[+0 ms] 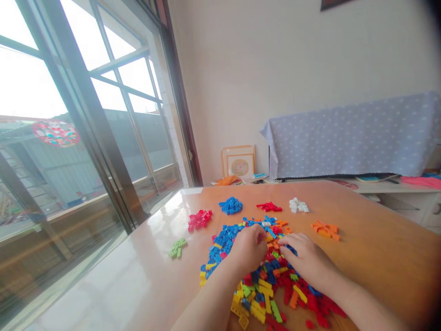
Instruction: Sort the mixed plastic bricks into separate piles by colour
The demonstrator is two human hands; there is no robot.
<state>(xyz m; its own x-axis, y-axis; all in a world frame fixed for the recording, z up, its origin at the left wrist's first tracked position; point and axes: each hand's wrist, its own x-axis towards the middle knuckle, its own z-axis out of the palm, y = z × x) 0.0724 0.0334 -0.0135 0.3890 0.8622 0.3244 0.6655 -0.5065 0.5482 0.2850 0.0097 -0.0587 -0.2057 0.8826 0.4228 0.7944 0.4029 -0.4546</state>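
The brick heap (270, 271) lay spread on the wooden table (113, 266) in front of me, a jumble of blue, yellow, red, orange and green pieces. My left hand (250, 248) was over the middle of the heap, its fingers curled in; the fingertips were mostly turned from sight, so I could not tell whether they had hold of a brick. My right hand (305, 255) was at the heap's right side, half open, thumb apart from the bent fingers; dark blue bricks showed in that gap, but I could not tell whether I gripped any.

Six small piles lay around the heap, each apart from it. Light green bricks (178, 247) were to its left, and pink bricks (200, 220) to its far left. Blue bricks (231, 205) and red bricks (269, 207) sat beyond it, with white bricks (298, 205) beyond its right side and orange bricks (326, 230) to its right.
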